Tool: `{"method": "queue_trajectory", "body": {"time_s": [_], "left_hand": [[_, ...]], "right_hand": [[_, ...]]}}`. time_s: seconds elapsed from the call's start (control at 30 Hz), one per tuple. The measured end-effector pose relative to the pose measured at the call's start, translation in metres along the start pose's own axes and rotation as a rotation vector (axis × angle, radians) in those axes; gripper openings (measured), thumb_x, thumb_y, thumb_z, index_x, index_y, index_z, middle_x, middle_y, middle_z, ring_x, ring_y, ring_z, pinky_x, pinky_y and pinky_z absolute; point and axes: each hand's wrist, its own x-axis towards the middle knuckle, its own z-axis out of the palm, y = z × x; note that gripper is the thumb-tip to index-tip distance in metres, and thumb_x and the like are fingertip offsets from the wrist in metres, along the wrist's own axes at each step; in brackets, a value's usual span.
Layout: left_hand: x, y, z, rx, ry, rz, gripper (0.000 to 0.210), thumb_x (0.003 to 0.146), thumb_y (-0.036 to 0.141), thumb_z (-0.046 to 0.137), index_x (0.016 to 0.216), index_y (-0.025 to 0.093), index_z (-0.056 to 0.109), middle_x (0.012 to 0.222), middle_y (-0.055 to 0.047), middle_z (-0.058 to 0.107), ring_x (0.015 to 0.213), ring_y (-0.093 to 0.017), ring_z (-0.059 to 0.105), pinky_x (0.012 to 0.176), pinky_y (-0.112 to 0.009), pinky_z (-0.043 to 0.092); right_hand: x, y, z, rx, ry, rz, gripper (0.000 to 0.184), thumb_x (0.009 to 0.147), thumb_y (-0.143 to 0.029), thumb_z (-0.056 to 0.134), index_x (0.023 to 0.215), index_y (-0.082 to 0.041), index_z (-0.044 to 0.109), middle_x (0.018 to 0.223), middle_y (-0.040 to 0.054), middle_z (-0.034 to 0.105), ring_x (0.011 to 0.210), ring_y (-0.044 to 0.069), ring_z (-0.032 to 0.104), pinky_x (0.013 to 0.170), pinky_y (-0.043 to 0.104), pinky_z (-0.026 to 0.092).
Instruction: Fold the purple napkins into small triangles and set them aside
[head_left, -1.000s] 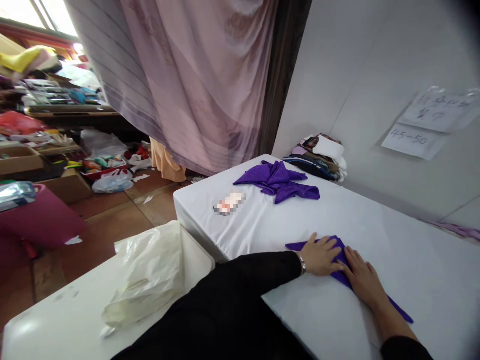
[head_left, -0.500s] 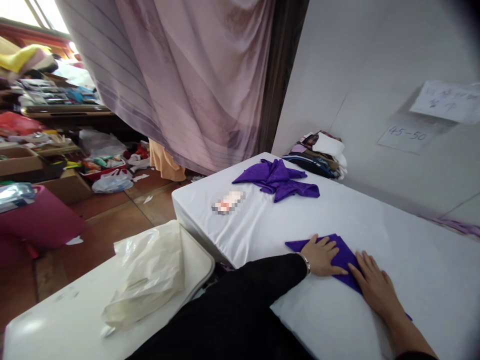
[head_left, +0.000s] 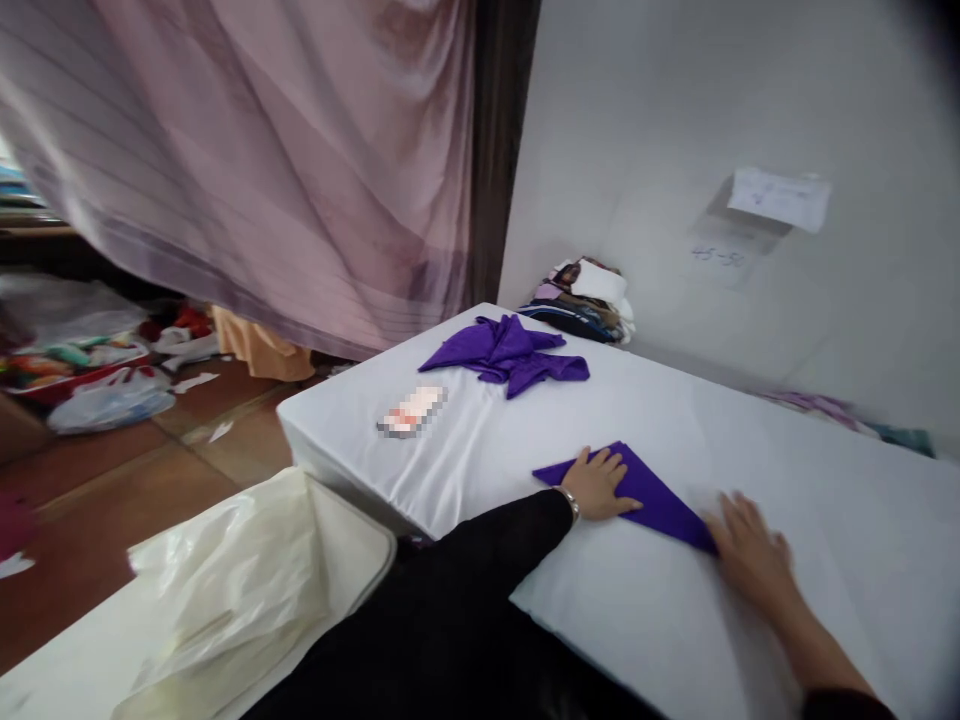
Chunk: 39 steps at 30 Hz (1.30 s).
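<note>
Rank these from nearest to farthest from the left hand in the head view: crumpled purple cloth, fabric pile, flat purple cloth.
1. Flat purple cloth: directly under the left hand.
2. Crumpled purple cloth: ahead and a little left, toward the far end of the white table.
3. Fabric pile: farthest ahead, beside the wall.

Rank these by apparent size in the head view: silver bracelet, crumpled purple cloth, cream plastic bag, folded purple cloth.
1. Cream plastic bag, though nearness to the camera may enlarge it.
2. Crumpled purple cloth and folded purple cloth: too close to rank; the left hand covers part of the latter.
3. Silver bracelet.
</note>
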Motion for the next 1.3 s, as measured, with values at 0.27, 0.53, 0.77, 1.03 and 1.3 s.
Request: {"method": "queue_trajectory", "body": {"time_s": [0.27,0.53,0.77,1.03,1.3], "left_hand": [[-0.003,-0.001,-0.006,0.083,0.075,0.087,0.055,0.09,0.041,0.03,0.142,0.024,0.024,0.149,-0.005,0.027,0.137,-0.026,0.016,0.109,-0.053,0.009],[0.003,-0.003,-0.005,0.039,0.032,0.025,0.07,0.086,0.059,0.034,0.142,0.02,0.024,0.147,-0.009,0.03,0.136,-0.026,0.02,0.11,-0.049,0.009],[-0.022,-0.027,-0.013,0.07,0.066,-0.053,0.068,0.086,0.063,0.029,0.14,0.021,0.031,0.146,-0.008,0.033,0.137,-0.026,0.02,0.11,-0.047,0.01],[-0.091,-0.104,-0.057,0.204,0.062,-0.454,0.049,0.092,0.041,0.028,0.136,0.019,0.036,0.147,-0.009,0.03,0.137,-0.026,0.02,0.108,-0.052,0.015],[-0.094,-0.07,-0.063,0.027,0.211,-0.404,0.038,0.091,0.038,0.038,0.121,0.018,0.054,0.135,-0.008,0.048,0.129,-0.022,0.036,0.107,-0.043,0.024]], "right_hand": [[0.064,-0.141,-0.04,0.311,-0.236,-0.246,0.064,0.091,-0.053,0.018,0.142,-0.016,0.025,0.15,0.0066,0.021,0.139,0.018,0.012,0.111,0.041,0.007],[0.097,-0.122,-0.02,0.344,-0.305,-0.14,0.064,0.091,-0.053,0.015,0.143,-0.016,0.021,0.151,0.005,0.018,0.139,0.016,0.01,0.11,0.039,0.004],[0.098,-0.119,-0.013,0.28,-0.264,-0.162,0.069,0.089,-0.059,0.015,0.143,-0.017,0.022,0.151,0.0041,0.018,0.139,0.018,0.009,0.11,0.042,0.005],[0.098,-0.115,-0.008,0.262,-0.259,-0.182,0.072,0.088,-0.062,0.014,0.144,-0.018,0.021,0.151,0.0042,0.018,0.139,0.021,0.01,0.11,0.044,0.008],[0.097,-0.115,-0.004,0.238,-0.219,-0.186,0.068,0.089,-0.06,0.016,0.143,-0.018,0.024,0.15,0.0052,0.021,0.138,0.022,0.013,0.109,0.045,0.011]]}}
